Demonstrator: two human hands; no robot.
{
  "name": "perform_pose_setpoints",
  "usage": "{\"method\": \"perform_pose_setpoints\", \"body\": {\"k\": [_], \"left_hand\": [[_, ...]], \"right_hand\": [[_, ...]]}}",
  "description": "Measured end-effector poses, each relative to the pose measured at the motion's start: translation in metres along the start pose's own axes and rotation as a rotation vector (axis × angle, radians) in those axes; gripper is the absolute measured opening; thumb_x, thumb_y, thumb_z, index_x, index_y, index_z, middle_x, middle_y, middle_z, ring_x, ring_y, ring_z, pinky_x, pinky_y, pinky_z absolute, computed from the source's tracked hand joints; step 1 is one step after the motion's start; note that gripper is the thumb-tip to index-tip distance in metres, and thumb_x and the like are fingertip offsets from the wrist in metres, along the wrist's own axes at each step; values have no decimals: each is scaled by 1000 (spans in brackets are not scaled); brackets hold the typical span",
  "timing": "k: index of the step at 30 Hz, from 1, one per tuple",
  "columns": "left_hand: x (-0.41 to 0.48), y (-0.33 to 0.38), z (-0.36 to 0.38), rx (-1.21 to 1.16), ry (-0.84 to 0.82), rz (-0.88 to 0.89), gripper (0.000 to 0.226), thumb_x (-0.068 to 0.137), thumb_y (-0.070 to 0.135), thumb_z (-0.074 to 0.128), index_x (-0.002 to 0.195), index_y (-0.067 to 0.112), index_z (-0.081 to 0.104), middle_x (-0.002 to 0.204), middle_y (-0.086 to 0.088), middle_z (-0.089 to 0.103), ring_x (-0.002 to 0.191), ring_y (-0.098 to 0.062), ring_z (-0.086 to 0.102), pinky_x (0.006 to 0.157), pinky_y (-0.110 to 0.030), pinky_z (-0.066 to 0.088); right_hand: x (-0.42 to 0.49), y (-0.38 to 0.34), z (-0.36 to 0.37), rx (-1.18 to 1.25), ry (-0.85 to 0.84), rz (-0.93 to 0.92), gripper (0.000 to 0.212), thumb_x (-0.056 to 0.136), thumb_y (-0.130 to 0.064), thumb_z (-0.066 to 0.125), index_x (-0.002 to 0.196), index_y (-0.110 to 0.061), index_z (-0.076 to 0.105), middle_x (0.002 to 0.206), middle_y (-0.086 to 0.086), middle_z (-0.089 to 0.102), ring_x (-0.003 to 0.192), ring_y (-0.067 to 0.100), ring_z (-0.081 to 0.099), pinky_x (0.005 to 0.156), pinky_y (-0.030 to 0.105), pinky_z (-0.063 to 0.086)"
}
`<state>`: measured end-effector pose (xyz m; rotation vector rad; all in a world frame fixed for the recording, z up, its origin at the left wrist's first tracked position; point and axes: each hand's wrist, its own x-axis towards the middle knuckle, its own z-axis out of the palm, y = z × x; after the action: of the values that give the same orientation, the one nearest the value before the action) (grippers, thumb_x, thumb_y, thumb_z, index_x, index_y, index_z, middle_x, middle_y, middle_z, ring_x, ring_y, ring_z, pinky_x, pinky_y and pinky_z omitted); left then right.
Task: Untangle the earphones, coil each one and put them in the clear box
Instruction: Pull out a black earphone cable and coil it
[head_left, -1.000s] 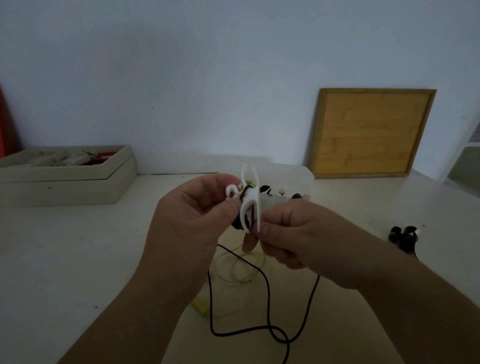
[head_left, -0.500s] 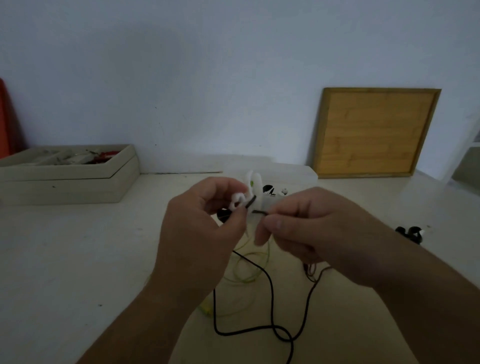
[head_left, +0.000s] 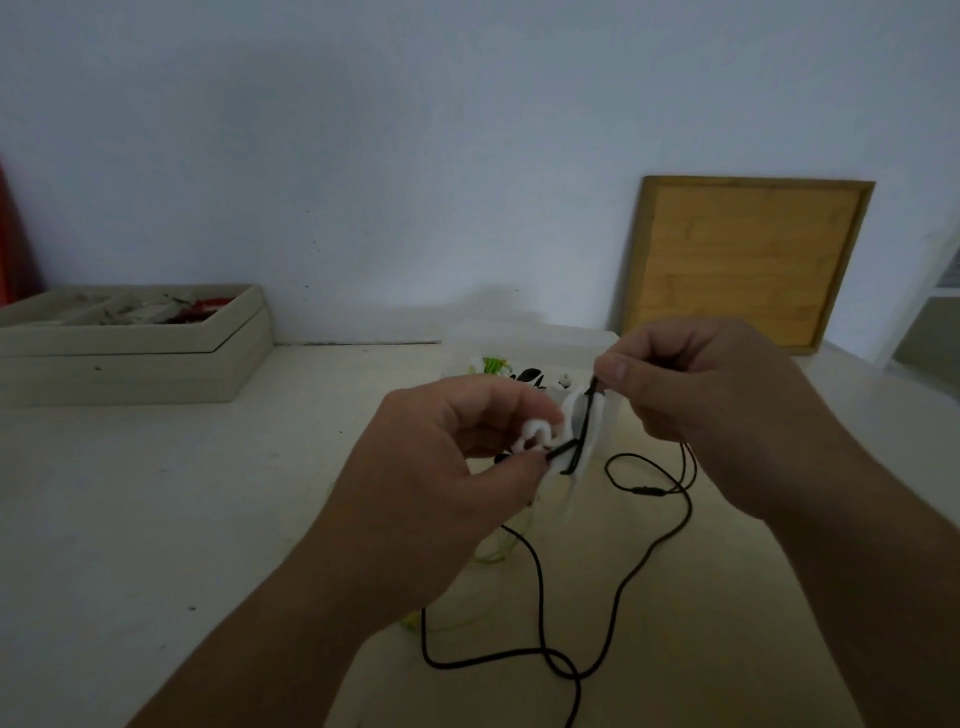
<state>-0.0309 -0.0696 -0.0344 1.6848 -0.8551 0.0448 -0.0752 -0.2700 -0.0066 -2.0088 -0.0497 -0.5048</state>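
While my left hand (head_left: 452, 467) pinches the white earphone (head_left: 535, 434) and one end of a taut stretch of the black earphone cord (head_left: 584, 426) between thumb and forefinger, my right hand (head_left: 701, 395), raised slightly higher and close beside it, pinches the same black cord between thumb and forefinger, its other fingers curled. The black strand runs across the white loops between my two hands. The rest of the black cord drops to the table (head_left: 156, 519) below my hands, passing an inline control (head_left: 644, 490) under my right hand and crossing itself nearer my body. A pale green cord (head_left: 488, 558) lies on the table beneath my left hand. Just beyond my hands stands the clear box (head_left: 571, 343), with green, black and white pieces inside. Farther off, left of my left hand, sits a beige tray (head_left: 130, 358); beyond my right hand a wooden board (head_left: 743, 260) leans on the wall.
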Motion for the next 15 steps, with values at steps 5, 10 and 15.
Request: {"method": "perform_pose_setpoints", "body": {"k": [5,10,15], "left_hand": [[2,5,-1,-335,77,-48,18,84,-10,64,91,5,72,84,-12,76,77,-26,73,69,-22,57],[6,-3,-4,-386,353,-128,18,84,-5,65,90,11,73,82,-6,77,75,-18,73,67,-19,57],[7,-8,-7,-185,458,-130,18,83,-2,70,91,14,74,79,1,76,70,-8,72,62,-13,53]], "right_hand": [[0,5,13,-65,-239,161,27,96,-32,57,80,-21,76,54,-3,46,47,10,36,48,25,33],[-8,5,41,-52,-530,151,32,101,-28,49,80,-22,73,57,-9,50,51,7,42,49,20,34],[-8,-1,37,23,-538,105,33,102,-24,48,80,-20,72,54,-12,48,49,4,39,49,17,33]]}}
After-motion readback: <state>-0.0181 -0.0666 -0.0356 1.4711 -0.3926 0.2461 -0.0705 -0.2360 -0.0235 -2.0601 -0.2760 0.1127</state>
